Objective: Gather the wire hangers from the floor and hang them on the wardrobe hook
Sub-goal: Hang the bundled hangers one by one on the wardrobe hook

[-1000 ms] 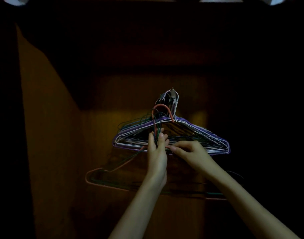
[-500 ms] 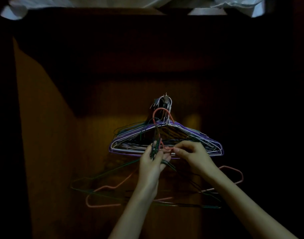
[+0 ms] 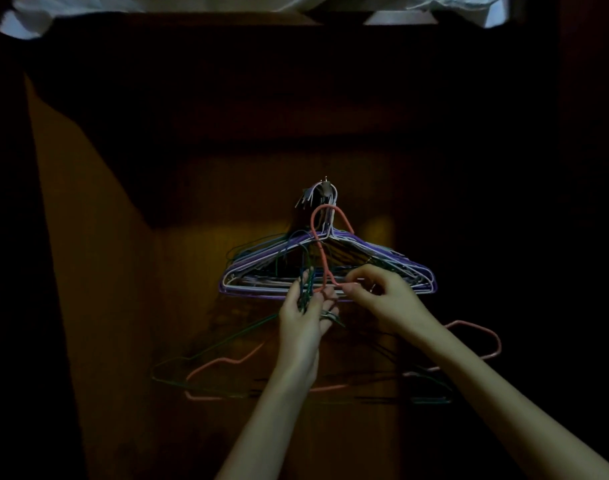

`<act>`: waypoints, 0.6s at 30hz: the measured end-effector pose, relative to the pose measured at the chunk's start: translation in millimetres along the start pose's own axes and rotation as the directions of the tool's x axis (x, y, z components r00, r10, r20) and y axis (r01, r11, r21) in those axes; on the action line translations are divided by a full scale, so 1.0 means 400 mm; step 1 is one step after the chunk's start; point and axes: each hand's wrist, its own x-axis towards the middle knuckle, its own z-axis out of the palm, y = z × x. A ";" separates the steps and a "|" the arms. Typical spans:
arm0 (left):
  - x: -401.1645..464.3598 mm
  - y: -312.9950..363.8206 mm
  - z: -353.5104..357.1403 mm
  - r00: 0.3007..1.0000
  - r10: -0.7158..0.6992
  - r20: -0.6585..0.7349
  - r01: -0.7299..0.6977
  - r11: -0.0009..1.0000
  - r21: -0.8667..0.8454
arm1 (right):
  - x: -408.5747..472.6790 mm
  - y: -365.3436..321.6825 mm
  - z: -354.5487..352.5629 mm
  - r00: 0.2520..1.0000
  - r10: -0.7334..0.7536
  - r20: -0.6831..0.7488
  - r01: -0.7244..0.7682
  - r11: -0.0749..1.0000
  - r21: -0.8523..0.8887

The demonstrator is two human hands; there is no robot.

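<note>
Left hand point(image 3: 305, 317) clamps bunched hangers' necks; right hand point(image 3: 382, 299) pinches pink hanger point(image 3: 322, 251), curved top just below wardrobe hook point(image 3: 325, 188).

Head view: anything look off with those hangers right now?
Yes. The pink hanger sits crooked: its hook curves up short of the wardrobe hook, not over it. The left hand grips a mixed green bundle, and the right hand pinches pink wire.
</note>
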 end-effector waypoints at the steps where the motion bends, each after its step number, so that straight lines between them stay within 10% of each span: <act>1: -0.004 0.002 0.000 1.000 -0.012 -0.001 0.012 1.000 0.011 | -0.003 -0.003 0.001 1.000 0.007 0.004 -0.007 1.000 0.001; 10: -0.040 0.013 -0.004 0.996 -0.084 0.026 0.082 0.994 0.065 | -0.022 -0.037 0.026 0.974 -0.037 0.222 0.030 0.999 0.035; 18: -0.045 0.005 -0.023 0.997 -0.075 0.009 0.075 0.996 -0.056 | -0.019 -0.037 0.057 0.993 -0.008 0.120 -0.006 0.994 0.111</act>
